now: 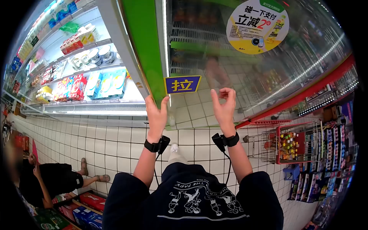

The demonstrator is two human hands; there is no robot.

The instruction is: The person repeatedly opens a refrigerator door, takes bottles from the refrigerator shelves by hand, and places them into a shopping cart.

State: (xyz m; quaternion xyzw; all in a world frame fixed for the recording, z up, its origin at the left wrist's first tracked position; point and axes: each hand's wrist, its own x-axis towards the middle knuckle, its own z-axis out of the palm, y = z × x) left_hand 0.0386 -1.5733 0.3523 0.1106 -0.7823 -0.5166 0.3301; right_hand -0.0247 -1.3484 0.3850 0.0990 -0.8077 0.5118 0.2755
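I have the left hand (156, 119) on the door (142, 34), its thumb and fingers gripping the green edge just beside the blue sign (191, 84). The door's glass stretches to the right, under a round sticker (235, 34). My right hand (225, 107) is raised in front of that glass, holding nothing, fingers curled loosely and thumb apart; I cannot tell whether it touches the pane. Lit shelves (90, 68) stand left of the door.

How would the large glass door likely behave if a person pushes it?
The glass door should probably stay stiff, because it looks like one rigid panel. It may feel heavy, since it is large. Its shiny face could be slippery to touch.
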